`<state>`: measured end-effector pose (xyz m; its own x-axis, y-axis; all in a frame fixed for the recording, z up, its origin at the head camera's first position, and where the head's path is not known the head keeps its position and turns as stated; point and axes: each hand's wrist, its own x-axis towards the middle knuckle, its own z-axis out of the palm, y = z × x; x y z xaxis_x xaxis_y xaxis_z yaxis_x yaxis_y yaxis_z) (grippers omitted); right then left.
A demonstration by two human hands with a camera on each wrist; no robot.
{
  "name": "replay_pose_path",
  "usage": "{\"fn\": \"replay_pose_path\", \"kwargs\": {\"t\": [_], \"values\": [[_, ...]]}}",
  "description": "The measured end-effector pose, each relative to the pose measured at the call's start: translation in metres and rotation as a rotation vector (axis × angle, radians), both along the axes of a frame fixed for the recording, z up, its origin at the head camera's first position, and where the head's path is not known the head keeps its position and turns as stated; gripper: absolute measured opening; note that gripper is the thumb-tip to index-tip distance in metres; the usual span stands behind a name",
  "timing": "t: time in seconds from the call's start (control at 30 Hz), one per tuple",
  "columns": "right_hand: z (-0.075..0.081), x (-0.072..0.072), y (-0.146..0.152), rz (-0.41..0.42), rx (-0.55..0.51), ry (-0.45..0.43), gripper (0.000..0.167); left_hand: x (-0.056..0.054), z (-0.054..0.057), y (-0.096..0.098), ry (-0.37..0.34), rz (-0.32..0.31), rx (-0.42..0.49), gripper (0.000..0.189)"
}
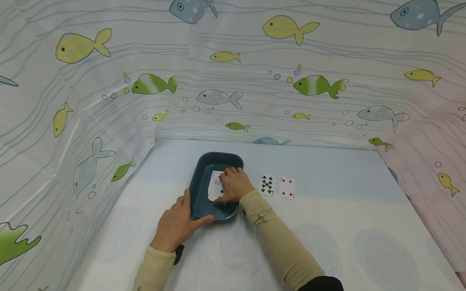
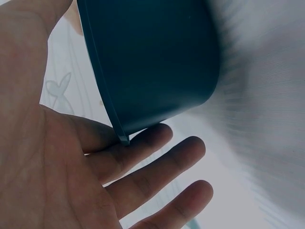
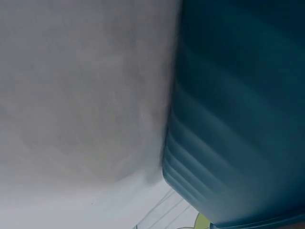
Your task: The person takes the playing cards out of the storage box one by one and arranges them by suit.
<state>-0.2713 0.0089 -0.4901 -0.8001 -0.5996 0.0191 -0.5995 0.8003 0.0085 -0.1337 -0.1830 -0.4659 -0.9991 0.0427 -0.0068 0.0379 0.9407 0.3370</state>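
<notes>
A dark blue rectangular tray with raised walls stands on the table. My left hand rests against its near left corner, index finger along the left side and thumb over the front rim. In the left wrist view the other fingers stretch out loosely past the tray's rim. Inside the tray lie white playing cards, somewhat fanned. My right hand reaches over the right wall and spans these cards between thumb and fingertips. The right wrist view shows only the tray's ribbed outer wall, not the fingers.
Right of the tray two playing cards lie face up side by side: a club card with many pips and a four of diamonds. A fish-print sheet hangs around the back and sides of the pale table cover.
</notes>
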Motion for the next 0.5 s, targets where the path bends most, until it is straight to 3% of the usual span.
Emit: {"fn": "replay_pose_path", "kwargs": {"t": [0.23,0.5], "values": [[-0.0013,-0.001,0.0008,0.009,-0.007,0.008,0.094,0.0003,0.0012,0.0001,0.009,-0.003,-0.001,0.128],[-0.0089,-0.003,0.0018,0.022,-0.121,0.023,0.092,0.0004,0.0006,0.0,0.007,-0.002,0.0,0.128]]}}
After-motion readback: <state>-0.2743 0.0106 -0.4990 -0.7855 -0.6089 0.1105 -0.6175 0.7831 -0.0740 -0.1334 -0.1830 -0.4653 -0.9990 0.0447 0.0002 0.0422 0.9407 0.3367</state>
